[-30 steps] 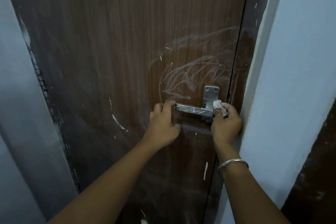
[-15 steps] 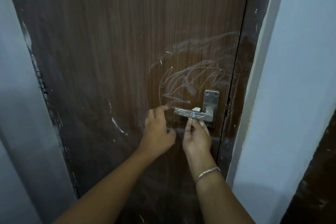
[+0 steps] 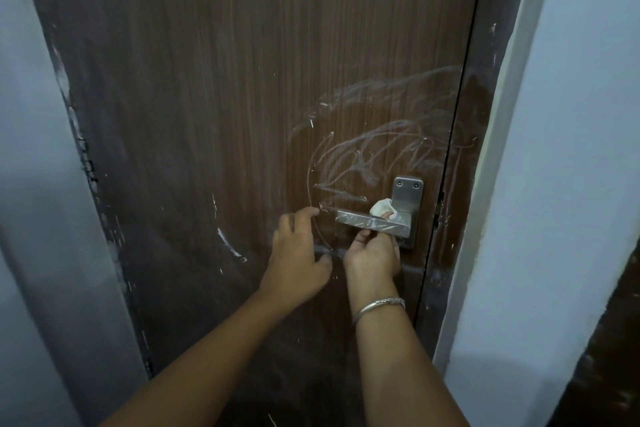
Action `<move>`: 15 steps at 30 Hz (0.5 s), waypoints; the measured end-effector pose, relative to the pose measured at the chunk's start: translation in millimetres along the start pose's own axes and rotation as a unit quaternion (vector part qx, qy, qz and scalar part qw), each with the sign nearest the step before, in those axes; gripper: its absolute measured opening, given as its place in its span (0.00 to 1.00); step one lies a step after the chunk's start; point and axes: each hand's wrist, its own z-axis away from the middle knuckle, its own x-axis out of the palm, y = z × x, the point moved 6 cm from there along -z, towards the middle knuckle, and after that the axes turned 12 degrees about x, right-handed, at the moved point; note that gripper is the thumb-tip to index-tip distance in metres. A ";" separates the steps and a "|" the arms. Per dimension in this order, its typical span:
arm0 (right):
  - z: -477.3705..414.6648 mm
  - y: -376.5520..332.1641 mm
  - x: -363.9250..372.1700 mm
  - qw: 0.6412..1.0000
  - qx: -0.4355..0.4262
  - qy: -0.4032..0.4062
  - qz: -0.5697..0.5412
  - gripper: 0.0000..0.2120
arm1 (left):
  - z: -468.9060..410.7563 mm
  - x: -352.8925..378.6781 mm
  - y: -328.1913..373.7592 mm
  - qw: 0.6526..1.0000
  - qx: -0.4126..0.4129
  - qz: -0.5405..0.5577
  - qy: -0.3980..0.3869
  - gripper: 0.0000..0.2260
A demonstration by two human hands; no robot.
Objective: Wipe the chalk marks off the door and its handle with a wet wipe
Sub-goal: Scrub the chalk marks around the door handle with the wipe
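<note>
A brown wooden door (image 3: pixel 225 114) fills the view, with white chalk scribbles (image 3: pixel 381 149) above and left of its metal lever handle (image 3: pixel 370 221). My right hand (image 3: pixel 372 256) reaches up from under the lever, its fingers behind the bar, pinching a crumpled white wet wipe (image 3: pixel 382 209) that shows above the lever beside the backplate (image 3: pixel 407 194). My left hand (image 3: pixel 298 253) hovers just left of the lever's free end with relaxed, spread fingers, holding nothing; I cannot tell if the fingertips touch the door.
A dark door frame (image 3: pixel 460 184) and a pale blue wall (image 3: pixel 571 149) stand at the right. A grey-blue wall (image 3: pixel 31 184) runs down the left. A short white chalk arc (image 3: pixel 228 246) marks the door lower left of the handle.
My right hand moved from the backplate's right side to under the lever, and the wipe now shows above the bar. My left hand let go of the lever's end.
</note>
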 end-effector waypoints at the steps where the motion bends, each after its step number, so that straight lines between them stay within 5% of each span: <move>1: 0.0 -0.7 -0.1 1.000 -0.007 0.004 0.003 0.10 | 0.5 -0.9 -1.2 1.000 -0.001 -0.001 -0.001 0.31; 15: -7.3 -27.7 -38.5 0.975 -0.132 -0.007 0.180 0.06 | 7.6 8.7 -2.7 0.999 -0.011 0.019 -0.024 0.31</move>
